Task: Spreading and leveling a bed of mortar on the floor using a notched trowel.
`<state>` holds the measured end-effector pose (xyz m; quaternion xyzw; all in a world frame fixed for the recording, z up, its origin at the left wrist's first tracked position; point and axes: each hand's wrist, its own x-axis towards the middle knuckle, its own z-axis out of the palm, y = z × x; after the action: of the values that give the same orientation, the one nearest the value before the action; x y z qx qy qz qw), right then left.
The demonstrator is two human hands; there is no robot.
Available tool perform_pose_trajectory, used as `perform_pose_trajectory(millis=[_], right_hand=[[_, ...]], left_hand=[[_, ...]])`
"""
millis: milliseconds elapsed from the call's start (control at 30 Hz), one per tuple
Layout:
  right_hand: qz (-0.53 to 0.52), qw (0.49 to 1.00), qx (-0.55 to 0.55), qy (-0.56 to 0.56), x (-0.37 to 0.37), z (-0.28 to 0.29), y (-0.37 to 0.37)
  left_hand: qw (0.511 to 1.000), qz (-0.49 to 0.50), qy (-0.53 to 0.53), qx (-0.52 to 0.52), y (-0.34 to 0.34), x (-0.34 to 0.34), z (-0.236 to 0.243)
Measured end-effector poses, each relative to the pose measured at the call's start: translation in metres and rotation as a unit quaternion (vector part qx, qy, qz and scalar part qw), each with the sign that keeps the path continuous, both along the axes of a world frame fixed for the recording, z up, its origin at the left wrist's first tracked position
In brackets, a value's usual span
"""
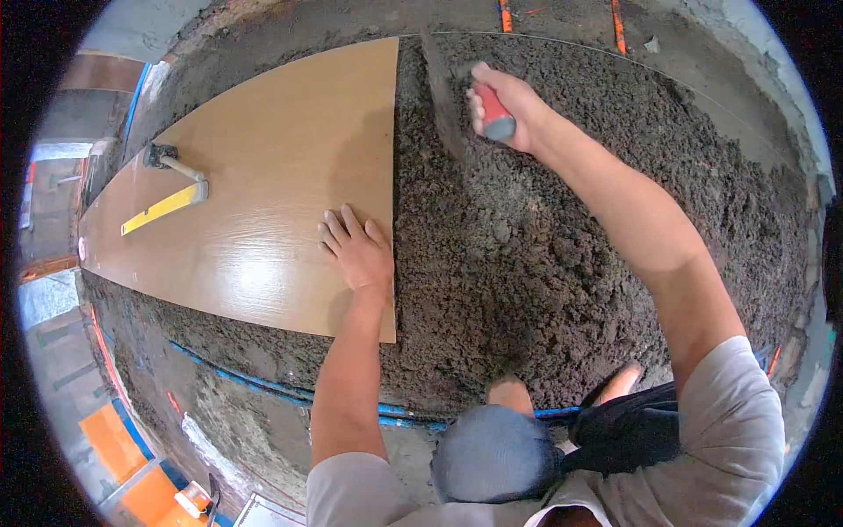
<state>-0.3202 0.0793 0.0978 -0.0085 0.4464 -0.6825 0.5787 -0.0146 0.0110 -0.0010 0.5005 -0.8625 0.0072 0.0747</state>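
Note:
My left hand (358,255) lies with its fingers spread on a large glossy tan tile (290,132), close to the tile's right edge. My right hand (518,110) grips a trowel (494,110) by its red and grey handle. The trowel's blade, smeared by motion, is over the dark, crumbly mortar (544,255) just right of the tile. Toward the tile's far left rest a yellow spirit level (162,209) and a mallet (161,156) with a dark head and pale handle.
Blue pipes (255,379) run along the near side of the mortar bed, by my feet. Orange tubes (619,26) show at the far edge, where a thin string (562,41) crosses. Orange boxes (114,439) stand at the lower left. A grey wall (790,70) bounds the right.

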Motion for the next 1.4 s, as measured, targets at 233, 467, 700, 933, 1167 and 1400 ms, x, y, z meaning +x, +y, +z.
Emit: perform_pose_trajectory(millis=[233,467,700,933,1167,1400], right_hand=[[-0.102,0.969,-0.096,-0.203,0.006,-0.016,-0.069],[-0.151,0.939,-0.108,-0.290,0.019,-0.020,-0.091],[-0.163,0.924,-0.032,-0.344,0.155,-0.007,-0.012],[-0.101,0.976,-0.034,-0.191,0.160,0.022,0.028],[-0.058,0.994,0.020,0.087,0.108,0.001,-0.027],[-0.018,0.949,0.147,0.279,0.108,-0.045,-0.066]], left_hand=[[1.000,0.000,0.001,0.003,-0.001,0.002,0.001],[1.000,-0.014,0.014,-0.007,0.002,-0.006,-0.004],[1.000,-0.001,0.000,-0.015,-0.004,0.007,-0.007],[0.997,-0.038,-0.058,-0.029,0.001,0.000,-0.001],[1.000,-0.003,0.010,-0.010,0.001,-0.001,0.000],[1.000,-0.007,0.009,-0.007,0.001,-0.005,-0.002]])
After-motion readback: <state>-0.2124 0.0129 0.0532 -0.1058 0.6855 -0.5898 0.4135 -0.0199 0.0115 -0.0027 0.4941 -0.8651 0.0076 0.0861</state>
